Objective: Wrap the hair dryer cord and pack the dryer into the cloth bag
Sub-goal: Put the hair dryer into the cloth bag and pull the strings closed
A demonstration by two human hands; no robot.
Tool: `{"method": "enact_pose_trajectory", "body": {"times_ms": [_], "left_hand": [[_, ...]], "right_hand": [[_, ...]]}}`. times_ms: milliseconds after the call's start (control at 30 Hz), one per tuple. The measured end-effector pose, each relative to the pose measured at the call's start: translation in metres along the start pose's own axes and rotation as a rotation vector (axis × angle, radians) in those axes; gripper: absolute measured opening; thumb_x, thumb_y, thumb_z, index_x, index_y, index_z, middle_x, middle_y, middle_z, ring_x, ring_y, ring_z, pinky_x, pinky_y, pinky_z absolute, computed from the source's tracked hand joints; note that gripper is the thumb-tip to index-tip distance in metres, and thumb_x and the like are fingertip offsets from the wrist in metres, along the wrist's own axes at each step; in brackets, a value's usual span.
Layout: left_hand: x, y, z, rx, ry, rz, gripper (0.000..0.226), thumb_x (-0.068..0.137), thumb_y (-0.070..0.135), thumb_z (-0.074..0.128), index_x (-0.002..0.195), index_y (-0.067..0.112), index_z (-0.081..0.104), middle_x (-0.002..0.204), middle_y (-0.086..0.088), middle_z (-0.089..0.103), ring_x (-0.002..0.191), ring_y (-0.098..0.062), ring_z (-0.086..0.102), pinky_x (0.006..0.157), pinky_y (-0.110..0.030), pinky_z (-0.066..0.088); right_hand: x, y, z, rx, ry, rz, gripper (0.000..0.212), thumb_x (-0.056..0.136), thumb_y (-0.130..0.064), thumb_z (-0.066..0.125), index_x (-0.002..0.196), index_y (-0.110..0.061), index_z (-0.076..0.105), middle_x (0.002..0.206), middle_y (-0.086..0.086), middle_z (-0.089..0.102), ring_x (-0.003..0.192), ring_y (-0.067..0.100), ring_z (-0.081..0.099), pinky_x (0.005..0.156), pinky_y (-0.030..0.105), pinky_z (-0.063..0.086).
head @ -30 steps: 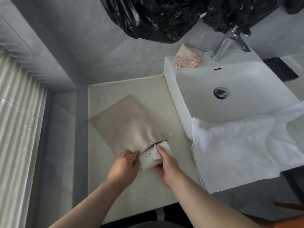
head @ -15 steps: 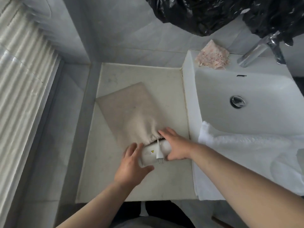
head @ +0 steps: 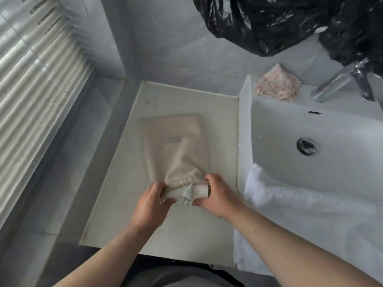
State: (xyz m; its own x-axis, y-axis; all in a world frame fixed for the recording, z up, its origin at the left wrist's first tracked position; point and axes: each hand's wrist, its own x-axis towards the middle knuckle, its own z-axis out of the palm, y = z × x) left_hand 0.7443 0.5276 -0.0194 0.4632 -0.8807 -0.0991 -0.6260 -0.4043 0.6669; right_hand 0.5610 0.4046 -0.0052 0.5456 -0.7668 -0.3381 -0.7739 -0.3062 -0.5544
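Both left hand and right hand clasp the white hair dryer poking from the beige cloth bag.

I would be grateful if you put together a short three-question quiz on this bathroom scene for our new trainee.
1. True or false: the hair dryer is fully inside the cloth bag.
2. What hangs over the front rim of the sink? A) a white towel B) a black bag C) a pink cloth
3. Fill in: the ____ hand grips the dryer's end nearer the sink.
Key: 1 false, its white end and plug stick out of the bag's mouth; 2 A; 3 right hand.
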Motion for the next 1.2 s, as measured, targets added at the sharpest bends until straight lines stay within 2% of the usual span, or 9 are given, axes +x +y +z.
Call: {"method": "enact_pose_trajectory", "body": {"times_ms": [200, 367, 500, 600, 767, 833, 1000, 1100, 1200], "left_hand": [[0.003, -0.002, 0.000, 0.082, -0.038, 0.073, 0.039, 0.077, 0.022, 0.081, 0.107, 0.011, 0.059, 0.097, 0.004, 0.056, 0.091, -0.021, 0.054, 0.072, -0.028, 0.039], [0.010, 0.000, -0.003, 0.130, -0.030, 0.119, 0.027, 0.075, 0.015, 0.082, 0.082, 0.010, 0.057, 0.085, 0.004, 0.048, 0.082, -0.031, 0.054, 0.064, -0.036, 0.044], [0.005, -0.006, 0.002, 0.147, -0.020, 0.190, 0.032, 0.074, 0.013, 0.082, 0.069, 0.012, 0.050, 0.080, -0.003, 0.051, 0.071, -0.033, 0.054, 0.055, -0.040, 0.049], [-0.001, -0.010, 0.005, 0.071, 0.008, 0.194, 0.025, 0.081, 0.010, 0.075, 0.071, 0.011, 0.052, 0.083, 0.002, 0.048, 0.073, -0.024, 0.049, 0.062, -0.033, 0.045], [-0.004, -0.013, 0.002, 0.035, 0.019, 0.214, 0.021, 0.092, 0.027, 0.050, 0.078, 0.010, 0.051, 0.090, 0.003, 0.046, 0.074, -0.018, 0.047, 0.068, -0.032, 0.046], [-0.004, -0.011, 0.000, 0.052, 0.004, 0.220, 0.018, 0.087, 0.023, 0.064, 0.082, 0.012, 0.052, 0.095, 0.002, 0.046, 0.075, -0.019, 0.050, 0.066, -0.034, 0.050], [0.001, 0.005, 0.000, 0.210, -0.012, 0.125, 0.046, 0.066, 0.032, 0.088, 0.095, 0.011, 0.059, 0.104, -0.005, 0.050, 0.086, -0.030, 0.056, 0.069, -0.039, 0.054], [0.006, 0.015, 0.004, 0.277, 0.003, 0.086, 0.063, 0.053, 0.043, 0.092, 0.095, 0.011, 0.057, 0.099, -0.008, 0.052, 0.088, -0.034, 0.054, 0.076, -0.041, 0.050], [0.012, 0.019, 0.006, 0.288, 0.026, 0.065, 0.068, 0.050, 0.048, 0.092, 0.094, 0.009, 0.056, 0.092, -0.009, 0.051, 0.082, -0.035, 0.054, 0.072, -0.040, 0.048]], "right_hand": [[-0.008, 0.003, 0.020, 0.088, 0.132, -0.049, 0.056, 0.067, -0.042, 0.084, 0.091, -0.010, 0.045, 0.093, -0.001, 0.046, 0.079, 0.020, 0.048, 0.061, 0.024, 0.027], [-0.009, 0.003, 0.024, 0.131, 0.174, -0.084, 0.046, 0.076, -0.040, 0.077, 0.073, -0.020, 0.035, 0.073, -0.011, 0.033, 0.065, 0.013, 0.037, 0.058, 0.023, 0.024], [-0.009, 0.006, 0.025, 0.046, 0.222, -0.176, 0.042, 0.083, -0.048, 0.065, 0.077, -0.020, 0.035, 0.077, -0.004, 0.039, 0.061, 0.019, 0.046, 0.054, 0.027, 0.032], [-0.010, 0.011, 0.022, 0.007, 0.199, -0.263, 0.038, 0.089, -0.052, 0.047, 0.076, -0.017, 0.038, 0.079, 0.004, 0.045, 0.063, 0.027, 0.051, 0.052, 0.030, 0.038], [-0.015, 0.012, 0.018, 0.051, 0.235, -0.254, 0.037, 0.093, -0.044, 0.036, 0.077, -0.011, 0.044, 0.083, -0.001, 0.046, 0.069, 0.023, 0.050, 0.057, 0.031, 0.038], [-0.018, 0.010, 0.021, 0.082, 0.245, -0.209, 0.035, 0.091, -0.046, 0.040, 0.080, -0.013, 0.043, 0.086, 0.000, 0.048, 0.071, 0.024, 0.051, 0.059, 0.035, 0.042], [-0.020, 0.001, 0.018, 0.107, 0.204, -0.095, 0.029, 0.086, -0.031, 0.067, 0.082, -0.019, 0.041, 0.090, -0.006, 0.047, 0.068, 0.023, 0.052, 0.062, 0.035, 0.045], [-0.020, 0.002, 0.013, -0.005, 0.286, -0.175, 0.021, 0.090, -0.030, 0.060, 0.084, -0.011, 0.055, 0.087, -0.001, 0.053, 0.066, 0.028, 0.058, 0.055, 0.037, 0.048], [-0.022, 0.006, 0.011, -0.083, 0.357, -0.314, 0.026, 0.091, -0.032, 0.049, 0.085, -0.010, 0.062, 0.086, 0.001, 0.059, 0.059, 0.028, 0.060, 0.046, 0.037, 0.050]]}}
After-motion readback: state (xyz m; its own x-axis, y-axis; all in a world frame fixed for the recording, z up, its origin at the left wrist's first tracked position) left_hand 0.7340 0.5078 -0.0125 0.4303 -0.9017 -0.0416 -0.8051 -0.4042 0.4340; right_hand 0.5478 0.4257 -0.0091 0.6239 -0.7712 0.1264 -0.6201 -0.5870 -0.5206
